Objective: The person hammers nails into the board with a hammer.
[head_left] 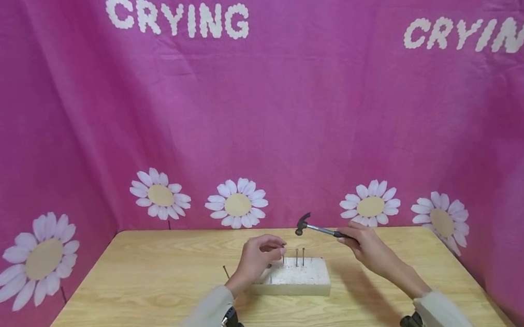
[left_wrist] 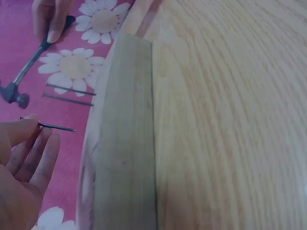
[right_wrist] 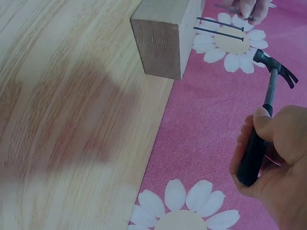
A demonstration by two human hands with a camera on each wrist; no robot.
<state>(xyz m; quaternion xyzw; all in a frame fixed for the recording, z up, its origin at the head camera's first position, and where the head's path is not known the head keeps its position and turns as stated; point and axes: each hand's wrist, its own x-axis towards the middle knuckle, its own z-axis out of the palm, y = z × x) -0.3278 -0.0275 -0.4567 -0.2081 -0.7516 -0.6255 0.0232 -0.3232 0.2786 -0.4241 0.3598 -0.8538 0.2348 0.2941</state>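
Note:
My left hand [head_left: 257, 257] pinches a nail [left_wrist: 58, 127] between thumb and fingertips, its pointed end towards the block's top. A small gap shows between that tip and the wooden block [head_left: 296, 287]. Two other nails [right_wrist: 219, 28] stand upright side by side in the block, to the right of the left hand. In my right hand [head_left: 367, 245] is a claw hammer [head_left: 316, 228], gripped by its black handle [right_wrist: 252, 160]. The hammer's head [right_wrist: 274, 66] is raised above the two standing nails, touching nothing. Part of the block's left end lies behind my left hand and wrist.
The block lies on a wood-grain table [head_left: 160, 286]. Another nail [head_left: 226, 272] sticks up by my left wrist; its base is hidden. A pink cloth [head_left: 285, 104] with daisies and white lettering hangs behind the table and along both sides.

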